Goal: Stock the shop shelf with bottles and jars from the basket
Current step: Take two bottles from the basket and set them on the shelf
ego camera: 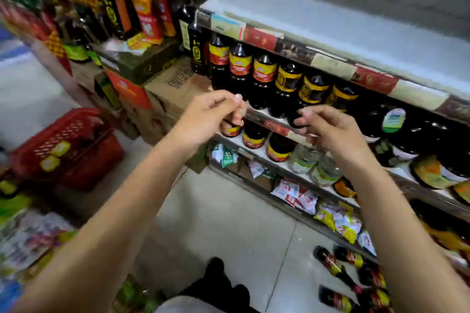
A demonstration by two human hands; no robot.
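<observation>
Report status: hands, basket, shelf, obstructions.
Left hand and right hand loosely curled, empty, before the grey shelf. Dark bottles with red and yellow labels stand in a row there. Red plastic basket on floor at left, yellow-capped items inside. Path clear.

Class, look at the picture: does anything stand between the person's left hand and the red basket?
Nothing visible does. Only bare floor lies between the left hand and the red basket; the stacked cardboard boxes stand behind that path.

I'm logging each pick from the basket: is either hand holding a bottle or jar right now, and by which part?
Neither. The left hand and the right hand are loosely curled and empty, in front of the shelved bottles.
</observation>
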